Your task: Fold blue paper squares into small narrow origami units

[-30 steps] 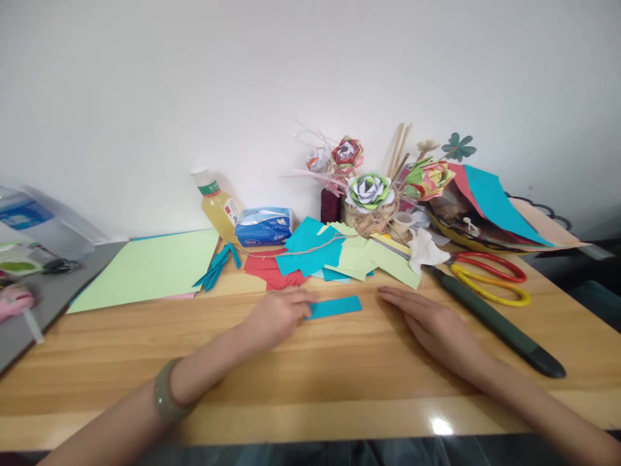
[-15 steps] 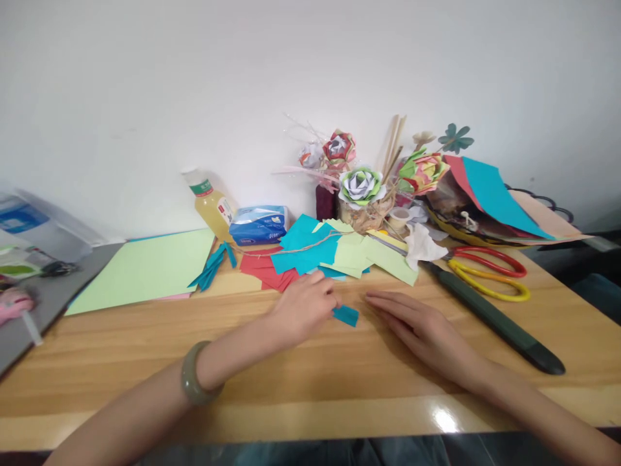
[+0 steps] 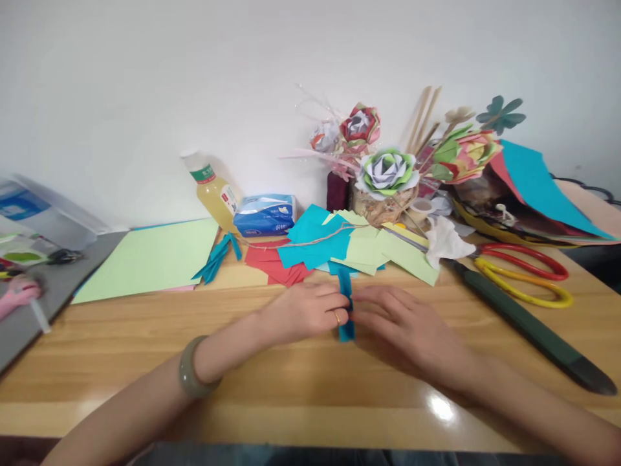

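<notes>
Between the fingertips of both hands lies a blue strip (image 3: 347, 330) of paper, low over the wooden surface (image 3: 272, 388). As I read the view, the left hand (image 3: 303, 310) has its grip closed on the middle of the strip from the left, fingers curled and covering that part. The right hand (image 3: 412, 323) comes in from the other side, fingers half bent, their tips at the strip's right edge; whether they pinch it or only rest against it, I cannot tell.

What matters most to me is the strip's long axis: it runs roughly away from the body, across the line joining the hands, with one end showing on the near side of the fingers and the other beyond them. Neither hand has far to reach, though the left overlaps the strip more.

Just past the far end I see blue papers (image 3: 315, 255) — I cannot tell whether the strip touches them — with red papers (image 3: 281, 265) to their left and light green papers (image 3: 361, 252) to their right. Farther out, small folded blue pieces (image 3: 213, 259) lie left, and scissors (image 3: 519, 296) and a dark green tool (image 3: 528, 327) lie right.
</notes>
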A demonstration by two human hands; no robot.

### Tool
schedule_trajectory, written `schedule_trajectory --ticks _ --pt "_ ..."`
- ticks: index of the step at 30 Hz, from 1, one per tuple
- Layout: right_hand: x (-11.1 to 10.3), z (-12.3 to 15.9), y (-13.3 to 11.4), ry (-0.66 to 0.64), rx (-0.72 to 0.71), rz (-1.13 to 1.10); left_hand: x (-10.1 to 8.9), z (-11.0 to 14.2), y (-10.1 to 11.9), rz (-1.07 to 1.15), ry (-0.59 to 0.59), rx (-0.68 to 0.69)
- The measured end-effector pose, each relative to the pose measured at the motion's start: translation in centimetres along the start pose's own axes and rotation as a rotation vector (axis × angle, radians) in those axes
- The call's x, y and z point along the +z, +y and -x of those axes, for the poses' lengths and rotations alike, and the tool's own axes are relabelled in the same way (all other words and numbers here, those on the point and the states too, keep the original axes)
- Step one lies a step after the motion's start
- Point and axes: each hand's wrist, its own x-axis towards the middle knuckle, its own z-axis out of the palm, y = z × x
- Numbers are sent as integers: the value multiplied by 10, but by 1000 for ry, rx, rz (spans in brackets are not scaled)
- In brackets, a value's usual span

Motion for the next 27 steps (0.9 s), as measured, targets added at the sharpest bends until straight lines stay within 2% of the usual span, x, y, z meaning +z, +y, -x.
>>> schedule_trajectory --ticks 3,7,11,15,19,22,27 --pt "-1 -4 5 -5 -99 51 3 3 -5 39 -6 2" --pt "6 -6 7 -35 -136 -1 4 8 -5 56 -12 -34" --pt "17 -2 6 -80 -35 -105 -3 15 3 41 6 -60" --pt "23 1 6 -104 59 -88 -11 26 12 -4 -24 -58" --pt "22 -2 6 -86 30 -74 -13 32 18 -56 -68 -68" --pt "22 -6 5 -104 -2 -155 -12 34 20 -63 -70 -69" --pt "22 -15 7 -131 104 -339 -13 37 22 -55 -145 -94"
